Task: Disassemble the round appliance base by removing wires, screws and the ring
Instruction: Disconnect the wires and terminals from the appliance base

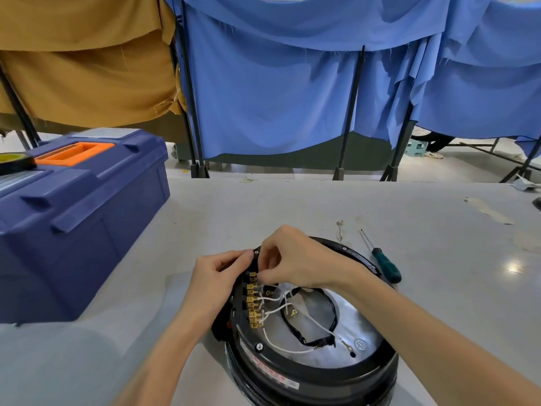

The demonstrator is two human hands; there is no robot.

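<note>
Black plastic is sitting nearest us: the round base point(336, 388) is lying on the surface point(263, 206) just below both grips, its black ring point(379, 366) not yet off and a hex screw point(259, 346) showing in it on the near side. White wires point(281, 348) are looping across the metal plate point(360, 323) up to a row of brass terminals point(251, 300) directly under the right grip. We are bracing with the left grip point(216, 276), fingers curled over the ring's far-left edge, probably so the base is not sliding while we pull. The right grip point(295, 259) is closing narrow, fingertips pinching what looks like a wire end at the topmost terminal. Beyond and right of that grip a green-handled screwdriver point(386, 263) is lying within reach; far off to the left, a blue toolbox point(82, 206) is standing.
</note>
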